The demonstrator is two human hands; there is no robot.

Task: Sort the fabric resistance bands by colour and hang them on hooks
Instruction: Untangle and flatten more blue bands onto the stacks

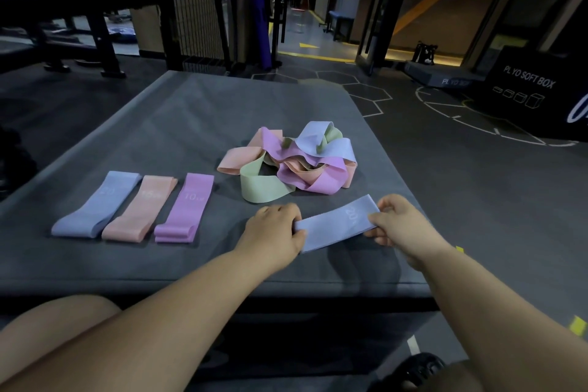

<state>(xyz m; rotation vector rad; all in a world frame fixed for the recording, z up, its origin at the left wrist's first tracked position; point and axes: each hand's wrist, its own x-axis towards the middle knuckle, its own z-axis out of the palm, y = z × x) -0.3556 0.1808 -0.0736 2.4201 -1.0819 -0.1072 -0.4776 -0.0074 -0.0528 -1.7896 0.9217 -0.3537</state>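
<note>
- Head view, entry one: left hand (275, 232), thumb and curled fingers pinching the left end of the held band (337, 224).
- Right hand (399, 224): fingers and thumb pinch the opposite end. The band is drawn out flat between the two hands, its right end the higher.
- Held band: one, pale blue, white "20" printed near its right end; the smaller characters after it are unreadable. It sits on the near side of the pile (296, 162), apart from it, with its shadow on the mat (191, 111) below.
- Pile: tangled loops in four colours: peach, green, purple and blue. The overlaps prevent a count per colour.
- Left of the pile, well apart: three flattened bands in a close row.
  - blue flat band (95, 205), marked "20";
  - peach flat band (140, 208), marked "15";
  - purple flat band (187, 207), marked "10", its near end showing doubled layers.
- Mat: one, grey and padded, under the pile and the row.
- Beyond the pile, far right: black box (534, 89) lettered "PLYO SOFT BOX" above four small box outlines. Just left of it is a low pad (445, 76), with "PLYO" legible and the rest unclear.
- Beyond the pile, left: mesh panel (194, 3) and dark bench frame (79, 9).
</note>
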